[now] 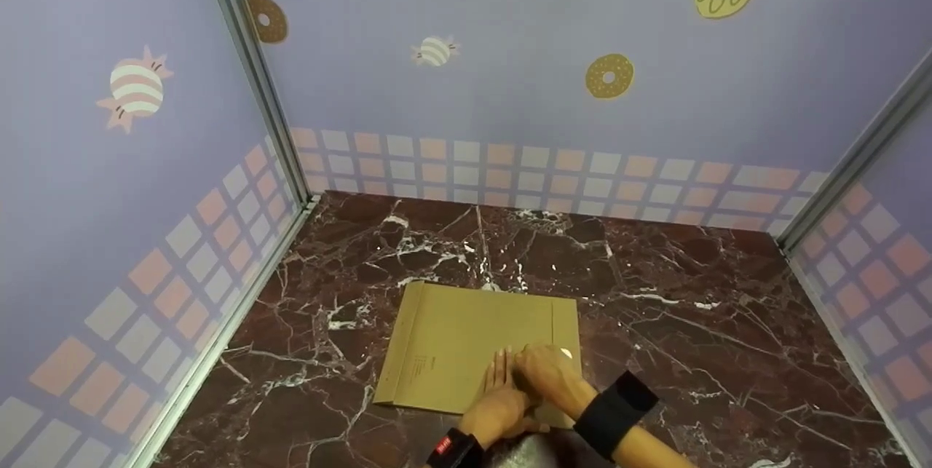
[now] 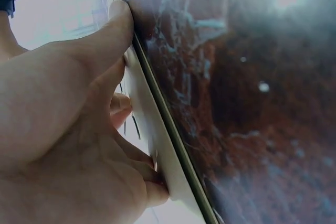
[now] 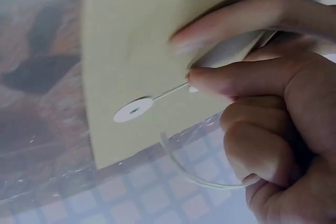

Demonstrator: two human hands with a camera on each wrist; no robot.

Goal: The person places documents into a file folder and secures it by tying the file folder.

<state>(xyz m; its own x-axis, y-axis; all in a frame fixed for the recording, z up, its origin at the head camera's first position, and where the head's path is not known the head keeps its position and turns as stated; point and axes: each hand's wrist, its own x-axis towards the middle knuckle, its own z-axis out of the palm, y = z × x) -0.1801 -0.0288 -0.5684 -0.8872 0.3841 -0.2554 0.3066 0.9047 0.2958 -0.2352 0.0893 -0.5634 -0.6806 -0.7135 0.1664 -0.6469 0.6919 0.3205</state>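
A brown kraft paper file envelope [image 1: 466, 330] lies flat on the dark marble surface. A white round button [image 3: 133, 109] sits on its right side, with a thin white string [image 3: 172, 91] running from it. My right hand [image 1: 550, 375] pinches the string at its fingertips, close over the envelope; in the right wrist view a loose loop of string curves back into the curled fingers. My left hand [image 1: 502, 406] rests on the envelope's near part with fingers extended. In the left wrist view its thumb [image 2: 119, 22] lies along the envelope's edge.
Purple walls [image 1: 502, 89] with printed sweets and a checked band enclose the surface at the back and both sides. Brown marble [image 1: 699, 351] with white veins extends around the envelope. A shiny rounded thing [image 1: 524, 451] shows at the bottom edge, below the hands.
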